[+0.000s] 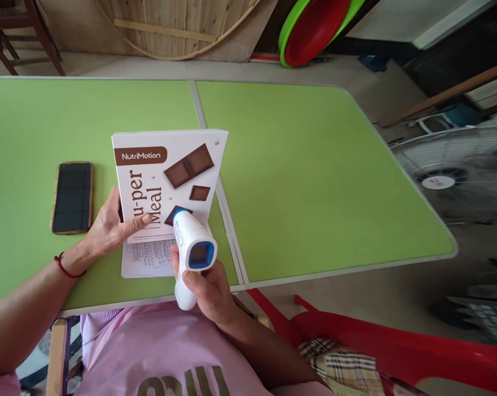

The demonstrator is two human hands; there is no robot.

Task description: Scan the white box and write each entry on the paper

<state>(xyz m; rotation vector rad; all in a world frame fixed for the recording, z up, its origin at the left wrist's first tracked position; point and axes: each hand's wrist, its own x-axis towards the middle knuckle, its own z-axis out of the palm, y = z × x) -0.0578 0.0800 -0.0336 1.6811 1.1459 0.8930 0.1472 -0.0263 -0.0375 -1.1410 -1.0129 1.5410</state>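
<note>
White box (182,179) near the table edge (281,281) has room rightward, left hand (110,225) pinching it, right hand (211,291) curled round a thermometer (187,247).

- This person is wearing a pink fabric top (170,341).
- Bold olive-brown lettering (191,383) is running across its front.
- A red cord bracelet (62,268) is circling the left wrist (77,256).

1 phone (72,199) lies on the table (306,181) left of the left hand (107,224), and 1 fan (438,182) stands right of the right hand (213,292).
</note>
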